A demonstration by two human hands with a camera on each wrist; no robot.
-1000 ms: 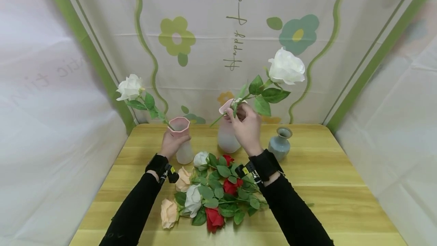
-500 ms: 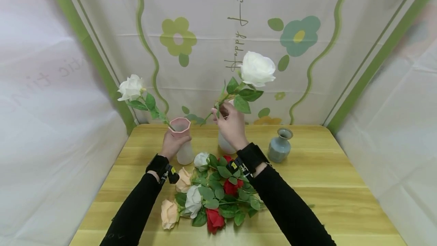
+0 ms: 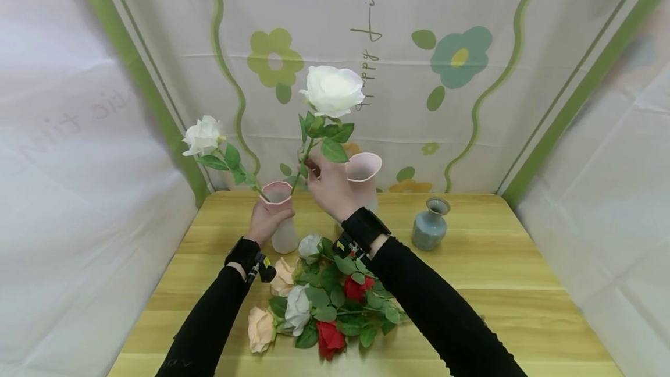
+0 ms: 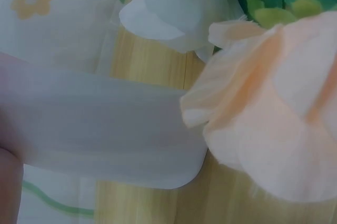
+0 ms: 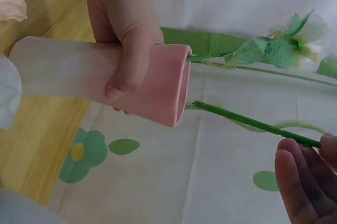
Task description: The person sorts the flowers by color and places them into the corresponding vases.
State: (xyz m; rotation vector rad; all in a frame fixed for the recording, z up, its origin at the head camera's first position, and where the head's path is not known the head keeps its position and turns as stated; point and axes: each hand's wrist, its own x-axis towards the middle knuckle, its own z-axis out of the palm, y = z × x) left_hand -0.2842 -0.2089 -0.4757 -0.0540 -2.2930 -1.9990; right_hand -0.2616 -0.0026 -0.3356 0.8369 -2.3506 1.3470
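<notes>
My left hand (image 3: 266, 220) grips the upper part of a pink-rimmed frosted vase (image 5: 68, 66) that stands on the table. One white rose (image 3: 202, 135) leans out of this vase to the left. With thumb and fingers my right hand (image 3: 328, 185) pinches the green stem (image 5: 253, 121) of another white rose (image 3: 333, 92), bloom upward. In the right wrist view the cut end of that stem is right at the vase's mouth. The left wrist view shows the vase's frosted lower body (image 4: 116, 129) beside a peach rose (image 4: 263, 108).
A second pinkish vase (image 3: 363, 170) stands behind my right wrist, partly covered by it. Farther right is a small blue-grey vase (image 3: 430, 228). Peach, white and red roses (image 3: 331, 339) lie in a leafy pile on the wooden table (image 3: 502, 307) between my forearms. Printed cloth hangs behind.
My right hand has moved left with the white rose, from in front of the second vase to the pink-rimmed one. The rose has turned more upright. My left hand keeps its grip.
</notes>
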